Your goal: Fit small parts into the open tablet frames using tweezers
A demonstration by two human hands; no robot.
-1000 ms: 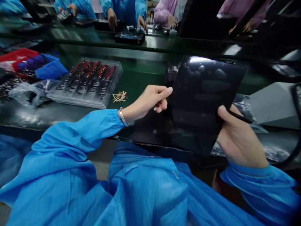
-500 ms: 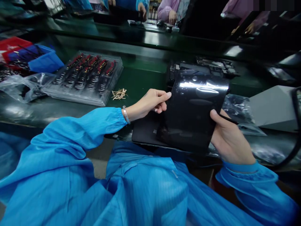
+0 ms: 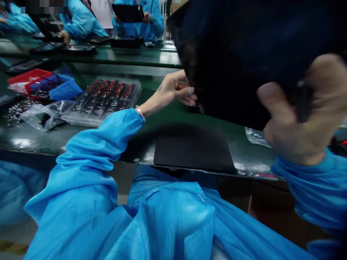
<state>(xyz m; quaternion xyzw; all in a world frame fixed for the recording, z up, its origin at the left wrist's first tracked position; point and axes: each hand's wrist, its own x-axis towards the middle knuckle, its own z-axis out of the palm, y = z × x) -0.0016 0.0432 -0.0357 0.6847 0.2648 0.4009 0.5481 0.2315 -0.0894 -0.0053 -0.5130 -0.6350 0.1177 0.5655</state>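
Note:
I hold a large glossy black panel (image 3: 244,54) up close to the camera, where it fills the upper right of the view. My right hand (image 3: 300,112) grips its right lower edge, thumb on the front; a thin dark stick seems to lie between the fingers, blurred. My left hand (image 3: 173,90) pinches the panel's left edge with its fingertips. Below the panel a black mat (image 3: 193,153) lies on the green bench at its near edge.
A clear blister tray (image 3: 105,101) of red-and-black parts lies at left, with a plastic bag (image 3: 43,115) and blue (image 3: 65,90) and red (image 3: 27,77) bins beyond. Crinkled plastic (image 3: 255,137) sits at right. Several people in blue coats work across the far bench (image 3: 108,54).
Both hands have lifted the black panel off the bench area and brought it up near the camera. The mat underneath is now uncovered, and the view has shifted a little.

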